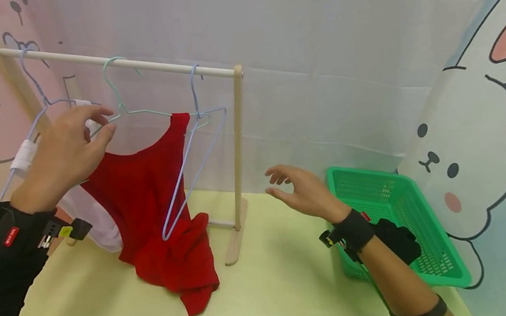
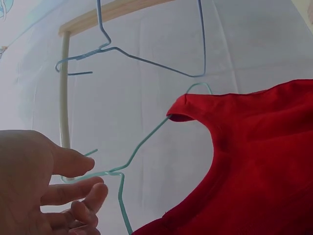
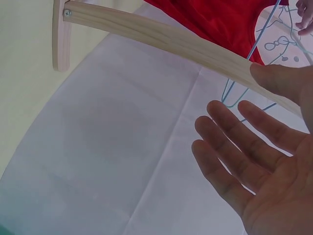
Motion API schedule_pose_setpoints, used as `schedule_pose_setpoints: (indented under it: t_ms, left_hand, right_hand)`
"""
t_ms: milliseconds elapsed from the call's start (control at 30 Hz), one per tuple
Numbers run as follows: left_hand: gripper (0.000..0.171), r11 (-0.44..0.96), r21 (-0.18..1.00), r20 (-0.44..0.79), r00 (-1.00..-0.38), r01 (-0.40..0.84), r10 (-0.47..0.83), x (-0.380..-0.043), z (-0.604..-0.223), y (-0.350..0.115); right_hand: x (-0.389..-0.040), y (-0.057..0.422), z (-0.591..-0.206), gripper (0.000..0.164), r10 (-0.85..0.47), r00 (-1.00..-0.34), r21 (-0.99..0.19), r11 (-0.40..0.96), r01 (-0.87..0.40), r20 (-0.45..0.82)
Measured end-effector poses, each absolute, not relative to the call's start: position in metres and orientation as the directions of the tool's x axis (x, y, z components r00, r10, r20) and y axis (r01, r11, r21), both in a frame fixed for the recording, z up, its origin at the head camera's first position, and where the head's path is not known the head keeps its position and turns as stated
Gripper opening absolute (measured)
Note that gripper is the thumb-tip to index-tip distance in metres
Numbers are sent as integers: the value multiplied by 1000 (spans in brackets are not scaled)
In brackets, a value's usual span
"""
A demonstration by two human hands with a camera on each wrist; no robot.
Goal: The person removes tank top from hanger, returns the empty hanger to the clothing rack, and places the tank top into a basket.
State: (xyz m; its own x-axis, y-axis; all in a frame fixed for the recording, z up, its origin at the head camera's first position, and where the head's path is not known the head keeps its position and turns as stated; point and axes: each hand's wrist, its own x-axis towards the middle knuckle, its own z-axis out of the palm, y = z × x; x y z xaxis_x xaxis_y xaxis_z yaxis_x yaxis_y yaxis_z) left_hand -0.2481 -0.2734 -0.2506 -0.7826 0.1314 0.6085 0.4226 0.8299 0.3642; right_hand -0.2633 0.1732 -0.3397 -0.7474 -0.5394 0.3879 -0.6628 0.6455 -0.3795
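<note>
A red sleeveless top (image 1: 142,194) hangs on a mint green wire hanger (image 2: 146,139), its lower part bunched on the table. My left hand (image 1: 65,148) is raised beside the hanger's neck, fingers loosely bent and nothing gripped. Thumb and fingertips overlap the hook area in the left wrist view. My right hand (image 1: 307,193) hovers over the table between the rack and the basket, holding nothing; the right wrist view shows its fingers (image 3: 227,161) spread and relaxed. An unused lilac wire hanger (image 1: 183,173) dangles at the rod's right end, in front of the top.
The wooden rack's white rod (image 1: 62,57) carries another lilac hanger (image 1: 33,78) at left, with white pieces on its arms. A white cloth (image 1: 101,224) hangs behind the red top. A green basket (image 1: 416,191) with black cloth (image 1: 401,239) stands at right by the printed wall.
</note>
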Motion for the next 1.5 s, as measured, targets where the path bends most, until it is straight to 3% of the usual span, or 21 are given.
schedule_pose_setpoints:
  t_ms: [200,433,667,1000,1267,1500]
  left_hand:
    - [38,853,316,643,-755,414,128,-254,-245,-277]
    - [47,898,272,500,-848,346,176,-261,-232,-286]
    - [48,917,201,450,-864,344,225,-268,-235,-286]
    - [44,893,213,463,-846,395,264,-280,-238,-285]
    - [28,882,170,495,-812,439,308,-285,-237,-279]
    - [31,896,99,500,-800,432,331,-287,-239,-282]
  right_hand:
    - [-274,162,-339,41,-486,-765,-411,650,-639,422]
    - [-290,141,-343,56,-429,-792,-505,612,-609,434]
    - [-306,116,-347,62,-442,-786,-576,534,-618,433]
    - [-315,99,-357,34,-432,-772,-671,396,-627,466]
    - [-318,97,-365,23,-378,-775,-682,375,-629,507]
    - [-317,92,-369,15,-384,-759,-680,347,-646,525]
